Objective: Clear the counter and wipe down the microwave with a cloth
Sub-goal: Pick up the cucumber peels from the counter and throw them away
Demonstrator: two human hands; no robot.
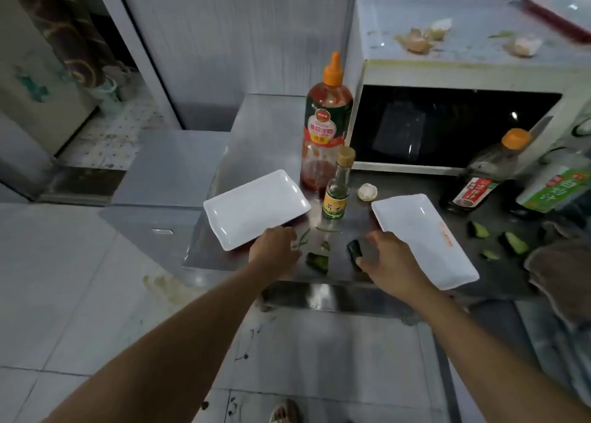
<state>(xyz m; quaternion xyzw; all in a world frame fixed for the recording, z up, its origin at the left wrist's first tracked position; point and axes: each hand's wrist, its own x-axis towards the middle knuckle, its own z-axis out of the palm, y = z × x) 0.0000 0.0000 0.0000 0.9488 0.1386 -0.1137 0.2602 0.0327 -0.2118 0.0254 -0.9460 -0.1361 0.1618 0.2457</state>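
Note:
A white microwave [447, 71] stands at the back of the steel counter [268, 128], with onion skins and scraps on its top. Two white rectangular plates lie in front. My left hand [275, 251] grips the near edge of the left plate [252, 208], which overhangs the counter's left edge. My right hand [391, 264] sits beside the right plate [425, 237], thumb and forefinger closed around a dark cucumber piece [353, 250]. Another cucumber scrap [316, 259] lies between my hands. A brown cloth [563, 272] is bunched at the right edge.
A tall ketchup bottle [326, 125], a small glass bottle [335, 192] and a garlic bulb [367, 192] stand behind the plates. A dark sauce bottle [479, 183] and a green-labelled bottle [553, 186] stand right. More cucumber scraps [515, 242] lie near the cloth. A red-edged plate [563, 7] rests on the microwave.

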